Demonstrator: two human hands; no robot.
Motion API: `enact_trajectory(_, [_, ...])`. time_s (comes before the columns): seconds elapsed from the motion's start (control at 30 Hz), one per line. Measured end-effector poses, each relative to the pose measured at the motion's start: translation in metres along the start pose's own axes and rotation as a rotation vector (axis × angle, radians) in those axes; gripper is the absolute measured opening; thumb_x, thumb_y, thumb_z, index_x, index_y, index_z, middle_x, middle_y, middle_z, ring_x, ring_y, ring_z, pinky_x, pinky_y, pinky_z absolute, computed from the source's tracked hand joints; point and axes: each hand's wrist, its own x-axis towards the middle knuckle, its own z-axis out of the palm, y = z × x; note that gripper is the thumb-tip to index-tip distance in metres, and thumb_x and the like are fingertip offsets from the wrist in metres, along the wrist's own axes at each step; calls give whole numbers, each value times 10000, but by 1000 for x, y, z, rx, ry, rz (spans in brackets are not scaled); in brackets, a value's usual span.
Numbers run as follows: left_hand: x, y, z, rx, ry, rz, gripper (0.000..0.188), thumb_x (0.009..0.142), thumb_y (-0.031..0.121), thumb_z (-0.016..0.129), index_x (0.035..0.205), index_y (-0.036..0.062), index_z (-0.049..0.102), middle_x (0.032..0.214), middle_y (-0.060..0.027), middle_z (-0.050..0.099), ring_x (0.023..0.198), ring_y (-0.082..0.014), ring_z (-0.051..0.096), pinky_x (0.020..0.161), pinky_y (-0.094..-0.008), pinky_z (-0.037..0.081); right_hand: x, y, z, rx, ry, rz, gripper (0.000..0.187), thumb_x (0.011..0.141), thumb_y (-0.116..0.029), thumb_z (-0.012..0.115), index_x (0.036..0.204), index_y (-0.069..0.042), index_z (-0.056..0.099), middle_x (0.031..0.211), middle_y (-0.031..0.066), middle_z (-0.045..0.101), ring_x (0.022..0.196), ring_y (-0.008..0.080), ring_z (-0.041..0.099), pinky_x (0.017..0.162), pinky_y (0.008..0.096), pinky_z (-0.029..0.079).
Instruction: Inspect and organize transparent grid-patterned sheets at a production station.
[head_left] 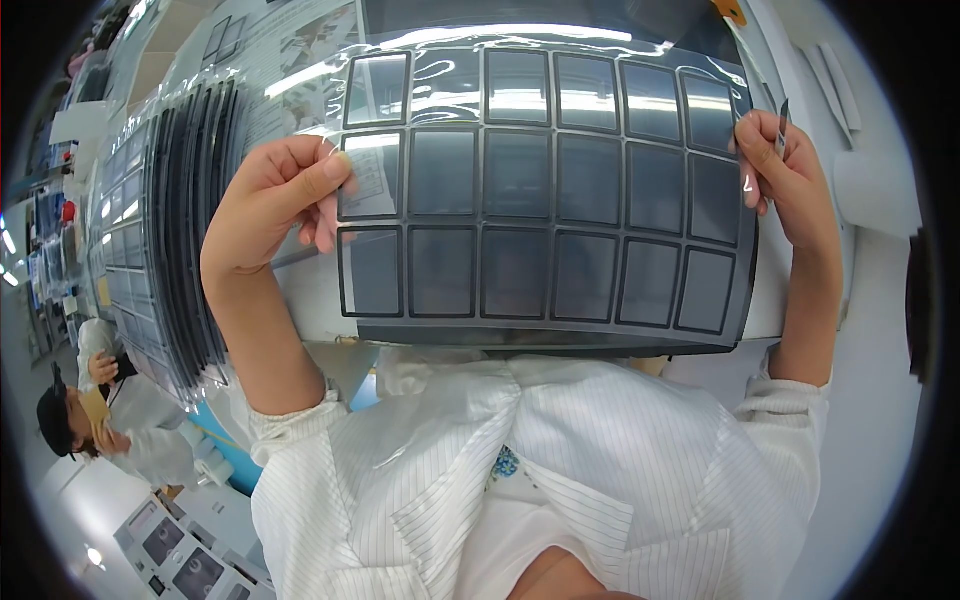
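A clear, glossy plastic sheet [515, 170] with three rows of black-edged rectangular frames is stretched between my hands over a dark flat surface [560, 338]. My left hand [265, 200] pinches its left edge, thumb on top and the other fingers curled below. My right hand [795, 185] is closed on the right edge, thumb and forefinger together. A slim tool with a dark pointed tip [783, 115] sticks up from between the right fingers; its exact kind cannot be told. Light streaks reflect along the sheet's top row.
Left of my left forearm stands a stack of similar framed sheets [170, 230] in clear film. Printed paper [300, 60] lies beyond my left hand. White sheets [830, 85] are at the far right. Another person [130, 420] sits at lower left, near a table with dark-screened devices [165, 540].
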Motion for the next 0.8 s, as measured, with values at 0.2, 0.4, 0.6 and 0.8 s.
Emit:
enact_trajectory(0.2, [0, 0, 0, 19, 11, -15, 248, 907, 226, 579, 789, 8, 580, 533, -25, 580, 416, -68, 547, 388, -152, 387, -2, -3, -2, 26, 4, 13, 295, 941, -326, 517, 766, -88, 513, 513, -48, 444, 415, 7, 398, 388, 155, 286])
enact_trajectory(0.4, [2, -3, 2, 20, 10, -16, 256, 929, 220, 545, 779, 13, 551, 516, -30, 568, 395, -77, 558, 334, -138, 345, 0, 0, -3, 56, -6, 25, 291, 935, -342, 521, 775, -100, 536, 518, -53, 432, 429, 12, 372, 404, 171, 284])
enact_trajectory(0.6, [5, -4, 5, 50, -21, -28, 256, 920, 218, 563, 763, 16, 553, 505, -31, 569, 399, -81, 568, 325, -140, 347, -1, -1, -3, 36, 39, 8, 321, 965, -331, 466, 723, -120, 462, 494, -69, 374, 397, 5, 333, 384, 154, 265])
enact_trajectory(0.8, [6, 0, 12, 76, -53, -89, 277, 881, 262, 612, 734, 28, 588, 545, -40, 597, 434, -72, 564, 383, -154, 371, 0, 0, -6, 43, 100, 22, 316, 970, -318, 460, 728, -114, 475, 501, -75, 358, 392, 7, 313, 384, 160, 253])
